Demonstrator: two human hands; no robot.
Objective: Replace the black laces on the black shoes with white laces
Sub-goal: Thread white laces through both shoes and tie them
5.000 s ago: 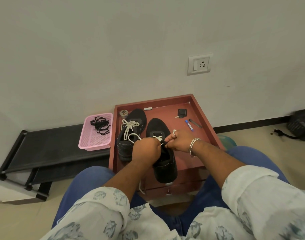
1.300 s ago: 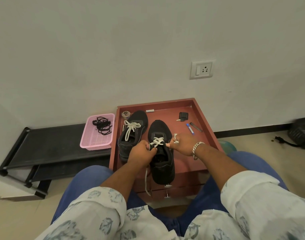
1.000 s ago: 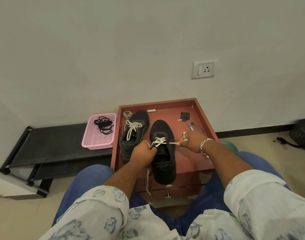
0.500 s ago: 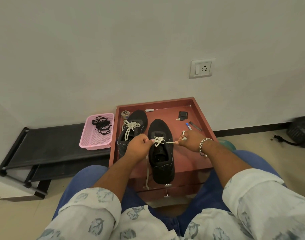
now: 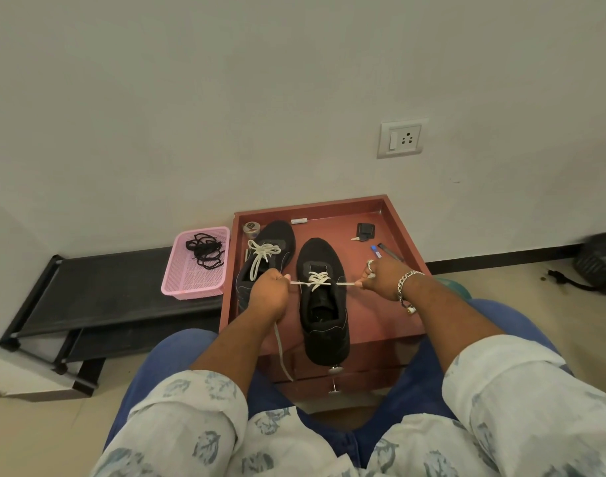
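- far left: pink basket on a low black rack, black laces piled inside
- left shoe sits in the red tray, white lace already tied
- left hand fisted round one end of the white lace, spare length dangling below
- right shoe between the hands, lace crossed over its eyelets
- right hand pinching the other end, pulled taut
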